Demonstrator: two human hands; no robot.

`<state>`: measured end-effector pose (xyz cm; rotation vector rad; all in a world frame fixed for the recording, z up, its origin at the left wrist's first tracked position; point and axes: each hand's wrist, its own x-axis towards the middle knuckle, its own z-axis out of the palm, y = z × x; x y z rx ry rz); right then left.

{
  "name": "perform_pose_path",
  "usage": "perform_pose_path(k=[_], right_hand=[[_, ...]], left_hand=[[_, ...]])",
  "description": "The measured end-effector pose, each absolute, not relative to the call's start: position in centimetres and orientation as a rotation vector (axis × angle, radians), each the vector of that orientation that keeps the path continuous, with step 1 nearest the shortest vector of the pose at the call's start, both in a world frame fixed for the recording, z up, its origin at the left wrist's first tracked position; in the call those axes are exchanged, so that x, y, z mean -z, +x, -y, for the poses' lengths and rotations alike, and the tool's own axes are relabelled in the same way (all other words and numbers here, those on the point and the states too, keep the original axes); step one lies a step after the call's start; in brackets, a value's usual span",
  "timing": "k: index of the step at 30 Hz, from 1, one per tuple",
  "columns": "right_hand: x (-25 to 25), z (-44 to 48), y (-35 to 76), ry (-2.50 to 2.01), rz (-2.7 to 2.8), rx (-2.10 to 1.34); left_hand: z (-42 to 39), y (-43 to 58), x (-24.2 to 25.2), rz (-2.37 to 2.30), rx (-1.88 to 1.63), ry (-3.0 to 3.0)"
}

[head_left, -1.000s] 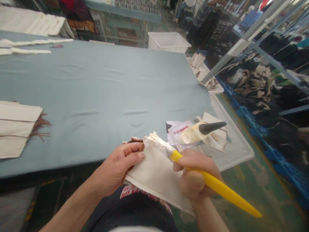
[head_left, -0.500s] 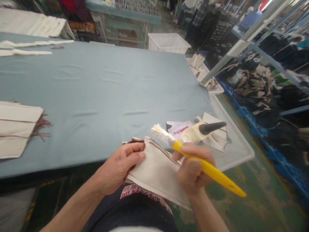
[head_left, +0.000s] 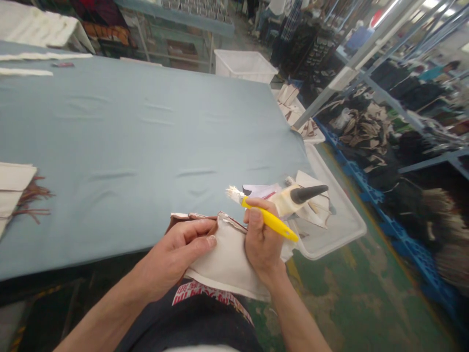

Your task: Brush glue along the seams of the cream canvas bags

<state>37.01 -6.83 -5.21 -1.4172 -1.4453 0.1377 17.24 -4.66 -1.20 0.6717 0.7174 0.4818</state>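
My left hand [head_left: 183, 249] is closed on a cream fabric piece [head_left: 227, 259] with brown edging, its thumb lying on the near face and the fingers behind. In my right hand [head_left: 266, 239] is a yellow-handled brush [head_left: 276, 224], gripped between thumb and fingers. Its whitish, clotted bristles point up and left, above the fabric's top edge and apart from it. The right hand's lower part rests against the fabric. Just beyond it, a pale bottle [head_left: 284, 201] with a dark tapered nozzle [head_left: 309, 193] lies tilted near the table's right corner.
A blue-grey covered table [head_left: 154, 142] spreads ahead. Cream pieces with brown strands [head_left: 14, 190] lie at left. A white tray [head_left: 344, 232] with cream pieces stands right of the table; a white bin [head_left: 245, 66] is at the far end. A metal post [head_left: 330, 90] slants up at right.
My right hand has drawn the brush left and turned it, so its handle looks shorter and the hand sits closer to my left hand. The view has shifted slightly right.
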Motion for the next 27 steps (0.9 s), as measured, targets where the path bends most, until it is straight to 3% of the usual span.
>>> perform_pose_path(k=[8, 19, 27], right_hand=[[4.5, 6.3, 37.7, -1.43, 1.323, -0.151], [-0.8, 4.0, 39.7, -1.43, 1.065, -0.031], [2.0, 2.9, 40.0, -1.526, 1.142, -0.154]], left_hand=[[4.2, 17.1, 0.9, -0.726, -0.51, 0.98], [4.5, 16.6, 1.3, -0.828, -0.561, 1.375], [5.0, 17.3, 0.1, -0.673, -0.653, 1.717]])
